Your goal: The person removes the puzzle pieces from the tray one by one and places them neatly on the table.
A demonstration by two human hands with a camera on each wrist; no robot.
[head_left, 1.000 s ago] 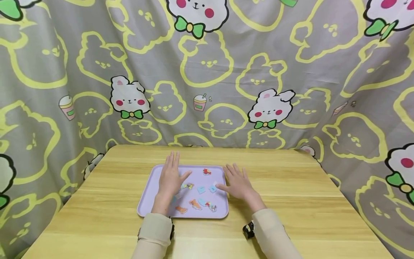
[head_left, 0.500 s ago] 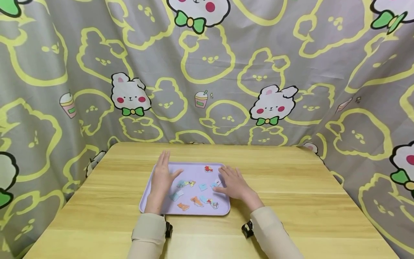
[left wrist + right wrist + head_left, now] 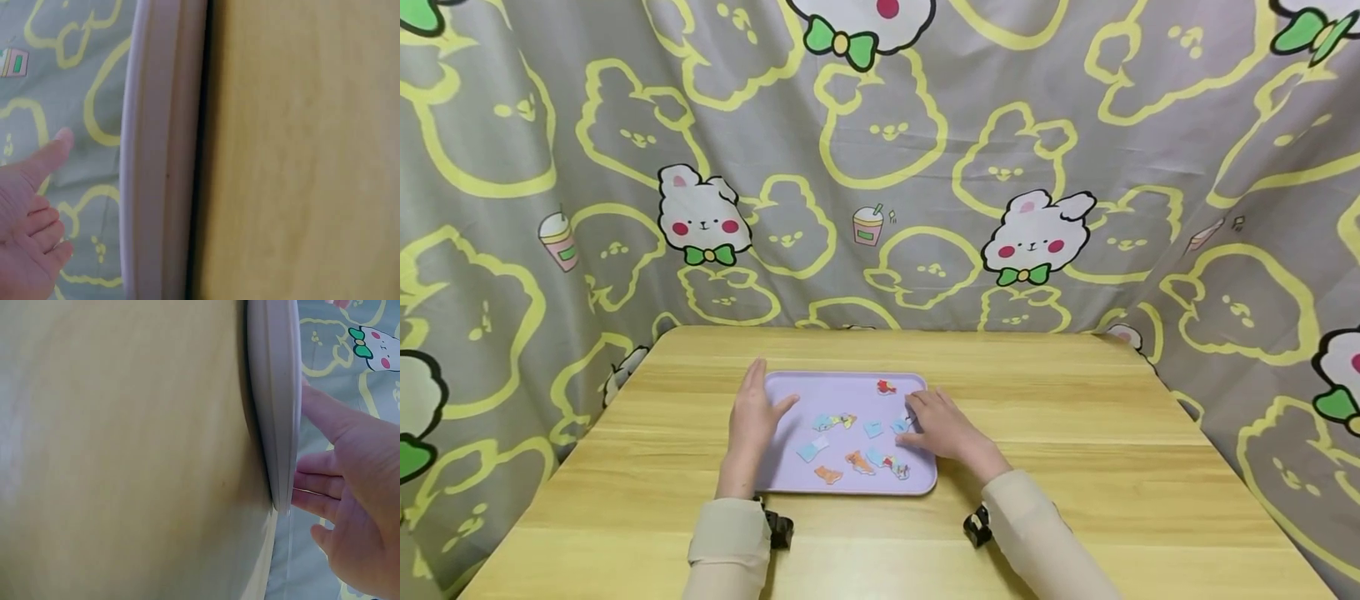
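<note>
On the table lies a lilac tray (image 3: 850,489) with several small flat cut-out pieces scattered on it. Among them are a red piece (image 3: 886,387), an orange piece (image 3: 828,474), a light blue piece (image 3: 811,450) and a small blue piece (image 3: 873,429). My left hand (image 3: 752,421) is at the tray's left side, fingers straight and thumb spread, holding nothing. Over the right rim reaches my right hand (image 3: 946,425), its fingers loosely bent near a pale blue piece (image 3: 900,426) that they partly cover. In the right wrist view this hand (image 3: 365,487) is beside the tray's edge (image 3: 275,394).
The wooden table (image 3: 1075,467) extends around the tray on all sides. Behind it hangs a grey curtain (image 3: 925,167) printed with rabbits and yellow outlines. Black wrist devices (image 3: 779,529) sit under both cuffs.
My left hand has moved left, from above the tray to its left side, uncovering the light blue piece. The right hand has stayed by the right rim, shifting only slightly.
</note>
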